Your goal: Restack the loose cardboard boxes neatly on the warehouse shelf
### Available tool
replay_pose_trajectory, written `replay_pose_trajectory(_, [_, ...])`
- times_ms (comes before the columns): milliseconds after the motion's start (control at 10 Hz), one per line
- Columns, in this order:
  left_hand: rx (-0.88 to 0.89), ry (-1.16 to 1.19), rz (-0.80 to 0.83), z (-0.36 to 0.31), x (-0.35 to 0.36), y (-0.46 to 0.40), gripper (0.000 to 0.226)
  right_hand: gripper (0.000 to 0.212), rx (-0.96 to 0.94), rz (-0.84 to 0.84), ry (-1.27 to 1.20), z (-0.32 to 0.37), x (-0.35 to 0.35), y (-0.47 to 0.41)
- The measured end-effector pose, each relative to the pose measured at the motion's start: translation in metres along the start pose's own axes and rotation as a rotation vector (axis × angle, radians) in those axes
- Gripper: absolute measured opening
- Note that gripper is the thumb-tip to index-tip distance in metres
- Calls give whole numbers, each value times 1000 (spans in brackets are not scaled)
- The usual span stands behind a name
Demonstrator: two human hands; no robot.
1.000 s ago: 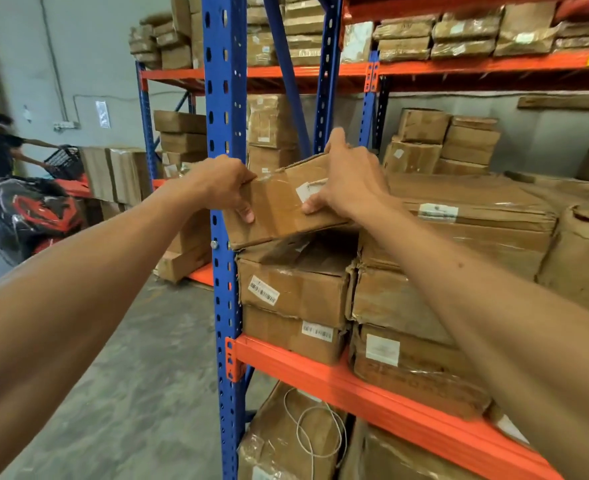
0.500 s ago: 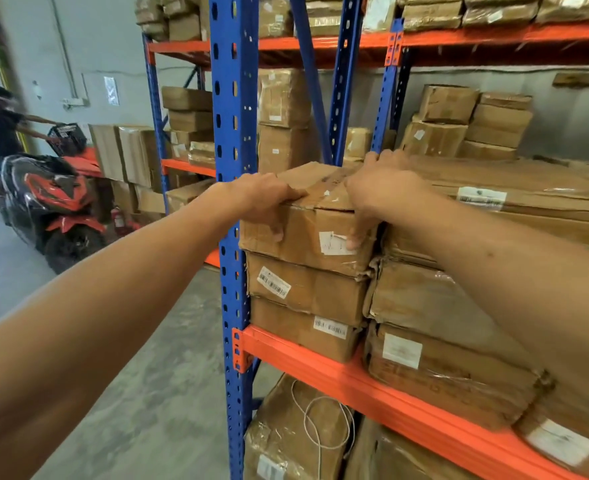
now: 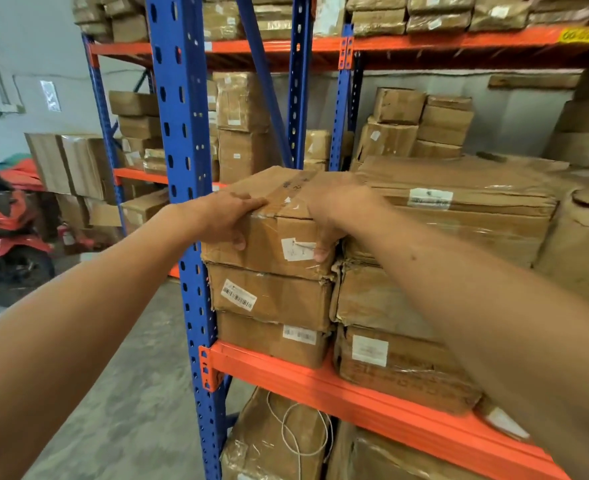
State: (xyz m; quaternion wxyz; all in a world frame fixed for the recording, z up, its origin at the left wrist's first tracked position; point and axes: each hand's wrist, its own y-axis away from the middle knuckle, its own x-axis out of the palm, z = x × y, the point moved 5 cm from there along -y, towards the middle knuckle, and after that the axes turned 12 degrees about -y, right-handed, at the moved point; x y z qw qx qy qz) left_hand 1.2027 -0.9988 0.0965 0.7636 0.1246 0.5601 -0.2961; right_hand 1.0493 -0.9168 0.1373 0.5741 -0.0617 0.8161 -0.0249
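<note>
A taped cardboard box (image 3: 272, 237) with a torn white label lies flat on top of two stacked boxes (image 3: 272, 299) at the left end of the shelf. My left hand (image 3: 224, 216) grips its front left top edge, fingers curled down over the front face. My right hand (image 3: 334, 209) holds its right top edge, thumb down on the front by the label. The stack rests on the orange shelf beam (image 3: 355, 389), right beside the blue upright (image 3: 185, 202).
Wider flat boxes (image 3: 459, 216) are stacked right of this pile, touching it. More boxes sit at the back (image 3: 421, 126), on the upper shelf and below the beam. A red scooter (image 3: 6, 237) is parked in the aisle on the left.
The box was tilted up in both hands a second ago; it now lies flat on the stack, with both hands still on its top edge.
</note>
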Motion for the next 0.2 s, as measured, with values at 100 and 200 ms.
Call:
replay_pose_trajectory(100, [-100,42,-261,-9,11,25,93,56,-66,-298,-286,10,32,50])
replay_pose_trajectory(200, [-190,146,-674,-43,65,94,64,59,-94,-752,-769,41,86,147])
